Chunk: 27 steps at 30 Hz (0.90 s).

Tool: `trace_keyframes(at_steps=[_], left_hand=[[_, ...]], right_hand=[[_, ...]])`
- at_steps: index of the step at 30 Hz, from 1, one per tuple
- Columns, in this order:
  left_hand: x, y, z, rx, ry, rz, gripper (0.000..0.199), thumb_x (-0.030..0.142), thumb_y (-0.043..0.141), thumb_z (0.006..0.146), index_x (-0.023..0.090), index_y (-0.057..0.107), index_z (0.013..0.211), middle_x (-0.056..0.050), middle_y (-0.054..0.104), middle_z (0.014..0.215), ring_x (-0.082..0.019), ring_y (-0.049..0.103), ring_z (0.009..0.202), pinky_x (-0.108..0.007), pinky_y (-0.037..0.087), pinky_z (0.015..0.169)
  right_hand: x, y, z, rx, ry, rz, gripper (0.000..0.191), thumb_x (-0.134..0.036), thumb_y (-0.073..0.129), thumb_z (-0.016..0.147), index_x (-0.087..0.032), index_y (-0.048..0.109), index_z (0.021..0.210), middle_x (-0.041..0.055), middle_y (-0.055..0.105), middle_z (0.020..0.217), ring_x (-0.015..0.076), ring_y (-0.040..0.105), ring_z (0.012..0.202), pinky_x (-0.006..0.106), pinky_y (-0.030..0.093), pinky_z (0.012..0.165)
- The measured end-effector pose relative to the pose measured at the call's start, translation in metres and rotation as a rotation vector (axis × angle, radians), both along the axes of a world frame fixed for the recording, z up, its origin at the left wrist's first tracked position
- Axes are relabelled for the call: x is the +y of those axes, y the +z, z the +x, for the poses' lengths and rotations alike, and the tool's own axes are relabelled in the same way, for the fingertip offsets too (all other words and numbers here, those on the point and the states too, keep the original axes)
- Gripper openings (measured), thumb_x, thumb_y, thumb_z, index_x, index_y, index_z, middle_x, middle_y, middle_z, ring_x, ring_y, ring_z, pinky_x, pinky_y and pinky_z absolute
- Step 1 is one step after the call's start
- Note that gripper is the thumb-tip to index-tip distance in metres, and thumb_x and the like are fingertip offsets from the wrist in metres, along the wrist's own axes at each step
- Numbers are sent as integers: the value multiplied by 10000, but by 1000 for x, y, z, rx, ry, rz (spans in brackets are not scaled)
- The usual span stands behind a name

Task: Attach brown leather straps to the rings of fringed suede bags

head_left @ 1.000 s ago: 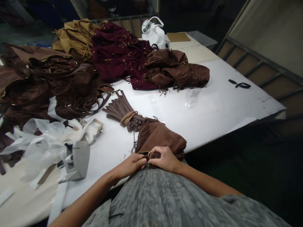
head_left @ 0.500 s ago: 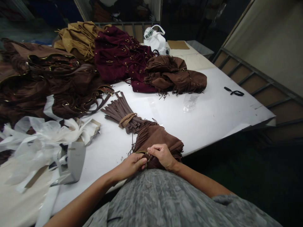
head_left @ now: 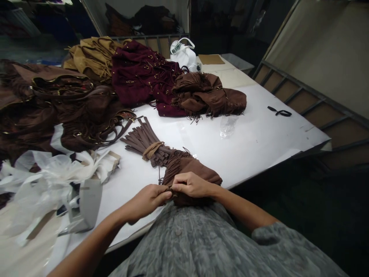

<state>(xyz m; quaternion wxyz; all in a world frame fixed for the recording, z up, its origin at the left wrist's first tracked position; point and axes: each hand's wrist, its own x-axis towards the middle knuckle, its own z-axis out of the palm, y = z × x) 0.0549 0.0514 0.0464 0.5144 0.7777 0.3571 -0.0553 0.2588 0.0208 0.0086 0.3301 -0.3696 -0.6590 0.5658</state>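
A brown fringed bag [head_left: 198, 169] lies at the table's near edge, against my body. My left hand [head_left: 152, 198] pinches its edge, thumb on top. My right hand [head_left: 188, 185] is closed at the same spot, fingertips touching or nearly touching those of the left. A small gold-coloured bit shows between the fingertips; its exact kind is hidden. Just beyond the bag lies a bundle of brown straps [head_left: 144, 140], bound with a tan tie [head_left: 152, 150].
Brown bags [head_left: 63, 104] pile up at left, with tan [head_left: 89, 57], burgundy [head_left: 135, 73] and more brown fringed bags [head_left: 210, 94] behind. A grey tape dispenser [head_left: 89, 202] stands near white tissue [head_left: 43, 169]. A black strap loop [head_left: 279, 112] lies on the white table [head_left: 259, 134].
Both hands have shifted slightly left along the bag's edge and stay close together. The right hand's fingers have closed in nearer the left's. The camera view has tilted a little.
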Motion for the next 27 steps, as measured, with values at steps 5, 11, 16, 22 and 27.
trace_keyframes(at_steps=[5,11,16,22,27], left_hand=[[32,31,-12,26,-195,-224,432,524,480,888,156,553,674,10,493,593,-124,429,535,-226,325,505],[20,49,5,187,-82,547,132,321,565,852,197,559,808,-19,611,747,-183,550,678,-262,344,599],[15,45,9,155,-114,589,73,266,500,878,207,534,905,-39,631,863,-200,589,778,-280,389,660],[14,45,8,122,-119,508,225,412,462,938,202,541,933,-53,654,856,-197,607,744,-278,392,635],[-1,39,13,196,-99,586,260,405,428,952,191,569,907,-75,689,825,-204,629,700,-291,398,611]], right_hand=[[14,16,-5,15,186,42,283,-344,589,876,-131,621,692,-28,541,634,88,477,604,210,358,593],[10,14,-21,389,-223,-349,436,-533,702,744,-114,639,642,-5,591,626,99,491,596,235,385,606],[10,13,-23,509,-360,-465,472,-571,772,638,-115,655,600,-1,608,606,98,498,584,242,392,593],[5,5,-27,611,-414,-642,471,-544,821,577,-114,627,572,-22,569,538,76,464,511,222,348,518],[-5,1,-30,644,-427,-717,473,-537,819,583,-120,597,563,-37,508,494,67,418,472,221,306,481]])
